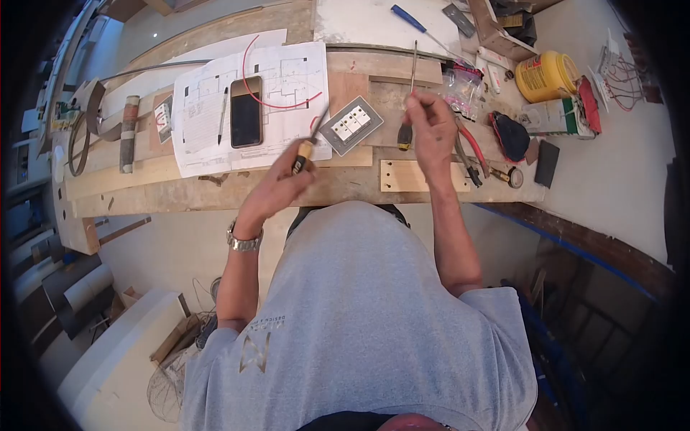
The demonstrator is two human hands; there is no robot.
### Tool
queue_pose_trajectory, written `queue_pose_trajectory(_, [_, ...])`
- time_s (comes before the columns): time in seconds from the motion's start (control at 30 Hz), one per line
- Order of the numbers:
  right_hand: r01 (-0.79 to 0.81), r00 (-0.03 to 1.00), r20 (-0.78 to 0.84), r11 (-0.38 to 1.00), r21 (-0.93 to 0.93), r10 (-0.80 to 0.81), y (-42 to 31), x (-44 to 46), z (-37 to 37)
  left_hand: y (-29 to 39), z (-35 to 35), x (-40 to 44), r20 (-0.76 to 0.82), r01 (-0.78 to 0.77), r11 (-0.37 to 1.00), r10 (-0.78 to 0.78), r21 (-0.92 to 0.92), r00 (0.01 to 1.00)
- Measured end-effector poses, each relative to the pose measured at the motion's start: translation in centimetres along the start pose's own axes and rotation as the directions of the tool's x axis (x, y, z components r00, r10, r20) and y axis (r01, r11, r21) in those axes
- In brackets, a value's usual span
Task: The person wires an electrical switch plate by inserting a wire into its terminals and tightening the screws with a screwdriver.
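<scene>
My left hand [279, 183] is closed round the yellow-and-black handle of a screwdriver [305, 152], its dark shaft slanting up to the right and slightly blurred. Close to that shaft lies a grey socket plate [352, 126] with white modules, tilted on the bench. My right hand [434, 133] has thumb and fingers pinched on a second screwdriver [414, 66]. Its metal shaft points away from me, and its dark handle shows below the fingers. Under my right wrist is a light wooden strip [406, 176] with dark holes. Red-handled pliers [472, 147] lie just right of that hand.
Left on the workbench [144, 192] are printed plans [198, 122], a phone [247, 111], a pen [222, 115] and a red wire [280, 106]. A blue screwdriver [408, 18] lies at the back. A yellow tub [548, 75] and a tape measure [515, 177] are at right.
</scene>
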State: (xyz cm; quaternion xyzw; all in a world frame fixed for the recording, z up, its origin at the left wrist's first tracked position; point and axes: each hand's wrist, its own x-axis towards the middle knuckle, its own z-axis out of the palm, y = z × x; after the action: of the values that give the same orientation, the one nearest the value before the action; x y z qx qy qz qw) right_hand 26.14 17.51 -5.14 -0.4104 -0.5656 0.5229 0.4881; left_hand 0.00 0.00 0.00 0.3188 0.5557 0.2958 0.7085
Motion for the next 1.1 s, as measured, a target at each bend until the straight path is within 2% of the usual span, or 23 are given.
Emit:
queue_pose_trajectory(0.03, [-0.080,0.996,0.038,0.996,0.023,0.079,0.5,-1.2,0.0,-0.8,-0.7,0.8,-0.220,-0.021,0.947,0.096,0.322,0.971])
queue_pose_trajectory(0.07, [-0.161,0.984,0.078,0.986,0.045,0.158,0.9,-2.4,0.1,-1.4,-1.3,1.5,-0.382,0.034,0.794,0.254,0.607,0.888])
queue_pose_trajectory(0.1, [-0.136,0.989,0.065,0.991,-0.010,0.136,0.7,-2.9,0.0,-2.7,-2.1,3.6,-0.350,-0.023,0.808,0.280,0.588,0.894])
queue_pose_trajectory(0.17, [-0.299,0.952,0.075,0.953,0.045,0.296,1.1,-5.4,1.7,-3.4,-3.9,4.1,-0.371,0.014,0.594,0.483,0.804,0.793])
queue_pose_trajectory(0.23, [-0.327,0.944,0.073,0.942,0.072,0.322,1.3,-7.2,2.9,-2.9,-4.4,4.1,-0.363,0.025,0.569,0.491,0.822,0.792])
queue_pose_trajectory(0.3, [-0.395,0.918,0.044,0.916,0.073,0.393,1.0,-8.3,3.9,-3.0,-4.7,4.5,-0.339,0.043,0.458,0.590,0.888,0.733])
queue_pose_trajectory(0.43, [-0.411,0.912,0.008,0.911,0.022,0.411,-0.1,-9.1,5.0,-2.7,-4.7,4.4,-0.313,0.035,0.445,0.569,0.895,0.761])
queue_pose_trajectory(0.5, [-0.407,0.913,0.021,0.913,0.010,0.407,-0.8,-9.1,5.3,-2.7,-4.1,4.0,-0.276,0.107,0.292,0.639,0.951,0.718])
queue_pose_trajectory(0.53, [-0.407,0.913,0.022,0.914,0.009,0.406,-1.0,-9.1,5.3,-2.3,-3.6,3.7,-0.278,0.107,0.293,0.639,0.950,0.717])
queue_pose_trajectory(0.6, [-0.367,0.926,0.044,0.922,-0.124,0.374,-1.4,-8.9,5.5,-1.0,-2.4,3.0,-0.137,0.110,0.092,0.834,0.990,0.535])
queue_pose_trajectory(0.63, [-0.366,0.925,0.057,0.923,-0.121,0.375,-1.6,-8.7,5.4,-0.5,-2.0,3.1,-0.146,0.123,0.095,0.833,0.988,0.533])
queue_pose_trajectory(0.7, [-0.038,0.980,0.163,0.919,-0.394,0.111,-2.2,-8.2,5.3,0.2,-1.1,3.3,-0.018,-0.283,0.195,0.851,0.939,0.525])
queue_pose_trajectory(0.73, [-0.035,0.978,0.176,0.924,-0.380,0.109,-2.7,-7.8,5.5,0.4,-0.4,3.5,-0.027,-0.265,0.194,0.849,0.944,0.527])
queue_pose_trajectory(0.8, [0.132,0.959,0.282,0.905,-0.405,-0.014,-3.6,-7.2,5.5,0.7,0.9,4.0,0.109,-0.426,0.152,0.841,0.892,0.530])
queue_pose_trajectory(0.83, [0.131,0.960,0.280,0.908,-0.399,-0.015,-3.9,-7.0,5.3,0.7,1.2,4.0,0.112,-0.422,0.149,0.839,0.894,0.533])
queue_pose_trajectory(0.9, [0.237,0.926,0.373,0.865,-0.442,-0.063,-4.3,-6.5,4.6,0.6,1.8,4.3,0.156,-0.365,0.095,0.785,0.926,0.600])
queue_pose_trajectory(1.03, [0.351,0.875,0.467,0.834,-0.426,-0.129,-3.7,-6.1,3.0,0.7,2.8,4.8,0.171,-0.351,0.052,0.800,0.935,0.576])
queue_pose_trajectory(1.1, [0.400,0.841,0.521,0.817,-0.416,-0.146,-3.4,-5.8,2.3,0.6,3.4,4.8,0.165,-0.297,0.039,0.760,0.954,0.629])
